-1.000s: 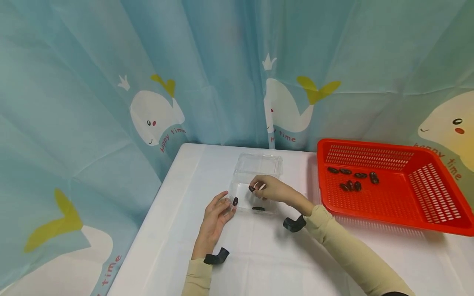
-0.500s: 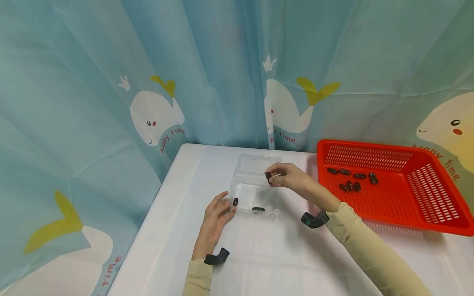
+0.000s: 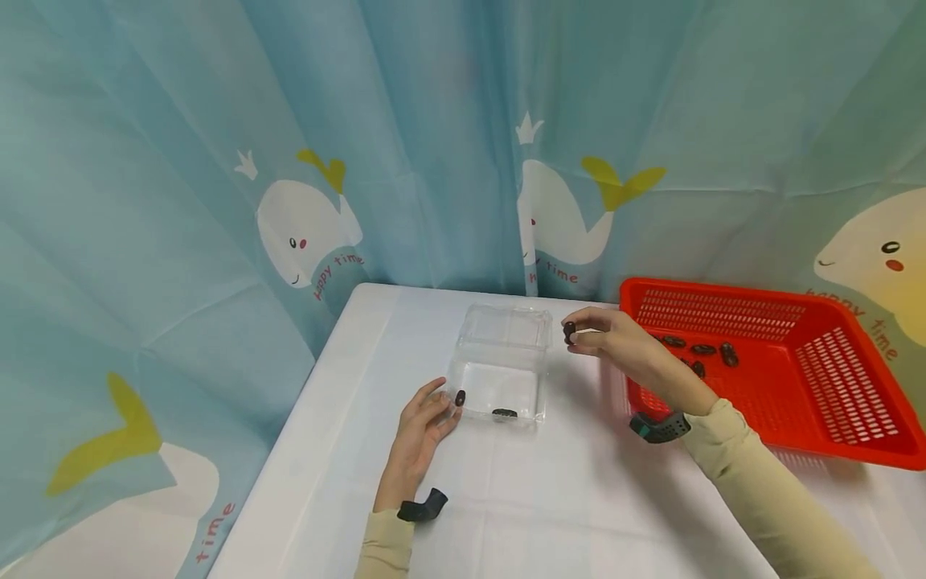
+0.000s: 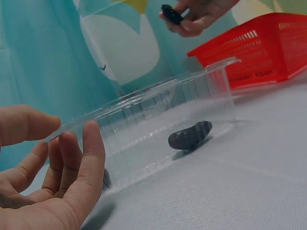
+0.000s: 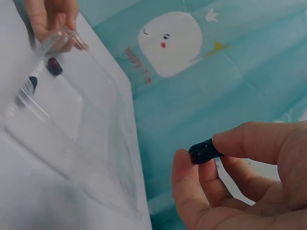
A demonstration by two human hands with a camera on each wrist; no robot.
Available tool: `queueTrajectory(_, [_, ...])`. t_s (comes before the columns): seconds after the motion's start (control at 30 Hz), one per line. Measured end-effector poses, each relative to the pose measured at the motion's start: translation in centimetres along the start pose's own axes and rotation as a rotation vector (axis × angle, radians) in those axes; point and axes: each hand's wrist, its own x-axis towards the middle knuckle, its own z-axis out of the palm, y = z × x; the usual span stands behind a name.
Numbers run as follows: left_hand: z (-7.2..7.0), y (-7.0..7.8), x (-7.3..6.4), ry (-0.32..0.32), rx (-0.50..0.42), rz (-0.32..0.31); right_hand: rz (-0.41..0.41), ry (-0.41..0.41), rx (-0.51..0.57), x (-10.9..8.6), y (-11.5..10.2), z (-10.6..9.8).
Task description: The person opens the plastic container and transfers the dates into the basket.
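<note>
My left hand (image 3: 422,426) pinches the left front rim of a clear plastic clamshell box (image 3: 506,388), whose lid (image 3: 506,326) lies folded back. Inside the box are two dark, oblong, wrinkled pieces that look like dried dates: one date (image 3: 460,398) beside my left fingers, another date (image 4: 190,136) along the front wall. My right hand (image 3: 615,342) is in the air between the box and the red basket. Between thumb and fingertips it holds a similar dark date (image 5: 205,151), clear of both containers.
A red perforated basket (image 3: 781,386) stands at the right with several dark dates (image 3: 703,349) in it; my right forearm hides part of it. Under it shows a pale perforated tray (image 3: 796,458). A blue whale-print curtain (image 3: 434,161) hangs behind the white table (image 3: 325,482).
My right hand has moved right and up, away from over the box towards the basket, still holding the date. The left hand stays at the box rim.
</note>
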Motion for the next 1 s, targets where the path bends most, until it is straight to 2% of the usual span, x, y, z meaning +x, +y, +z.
queueTrajectory(0.23, [0.2,0.0,-0.1,0.004,0.008,-0.009,0.015,0.023,0.066,-1.4,-0.5,-3.1])
queueTrajectory(0.43, [0.3,0.1,0.1,-0.004,0.027,-0.010,0.003,0.005,0.261,-2.4,-0.5,-6.7])
queueTrajectory(0.57, [0.3,0.1,0.1,-0.003,0.033,-0.014,0.025,0.004,0.337,-3.0,0.2,-9.2])
queueTrajectory(0.83, [0.0,0.2,0.2,0.002,0.018,-0.014,0.163,0.047,0.341,-3.3,2.7,-13.3])
queueTrajectory(1.0, [-0.1,0.1,0.2,0.011,0.011,-0.024,0.231,0.043,0.319,-3.7,4.5,-15.1])
